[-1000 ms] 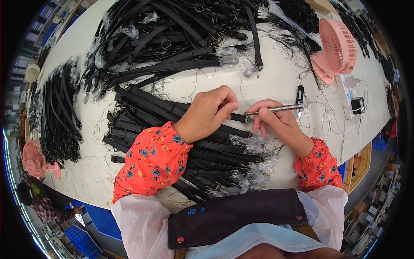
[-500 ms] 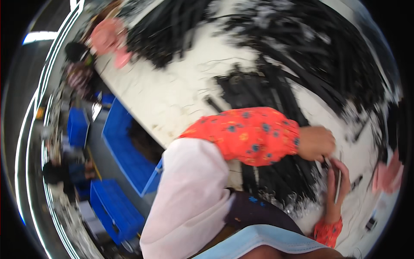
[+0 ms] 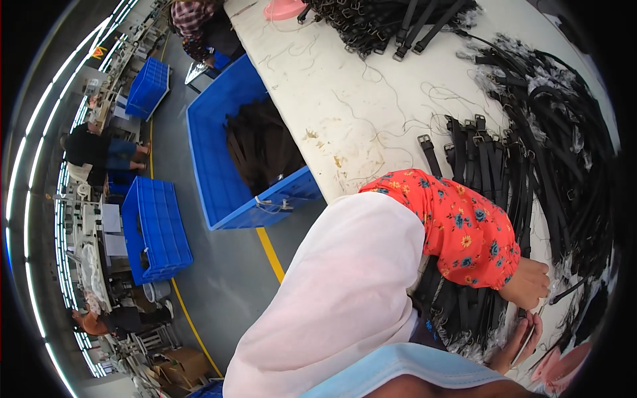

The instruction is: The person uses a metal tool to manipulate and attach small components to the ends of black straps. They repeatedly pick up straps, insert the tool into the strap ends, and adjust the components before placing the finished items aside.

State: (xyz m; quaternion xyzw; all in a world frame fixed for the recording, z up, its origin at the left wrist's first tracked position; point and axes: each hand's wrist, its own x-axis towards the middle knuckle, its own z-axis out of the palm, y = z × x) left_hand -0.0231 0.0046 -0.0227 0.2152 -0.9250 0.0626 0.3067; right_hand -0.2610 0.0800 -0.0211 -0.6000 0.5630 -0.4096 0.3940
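Observation:
My left hand (image 3: 527, 284), in a red flowered sleeve cover, reaches across a pile of black straps with metal buckles (image 3: 488, 156). Its fingers are bent closed at the pile's right side; what they pinch is hidden. Just below, my right hand (image 3: 512, 350) is partly cut off by the blue mask's edge. Its fingers are closed along a thin, narrow strip (image 3: 527, 338), too small to identify. The two hands almost meet at the fingertips. Loose threads and clear plastic bits lie around the strap ends.
More buckled black straps (image 3: 570, 146) heap at the right, others (image 3: 371, 26) at the far side. A pink dish (image 3: 284, 9) sits there too. Left of the white table (image 3: 318, 86) stands a blue bin (image 3: 206, 152) with dark strips. People and blue crates (image 3: 159, 232) are farther left.
The view has swung, so table and bins appear shifted right and upward, and sharper. Both hands now appear lower and farther right, still close together with closed fingers.

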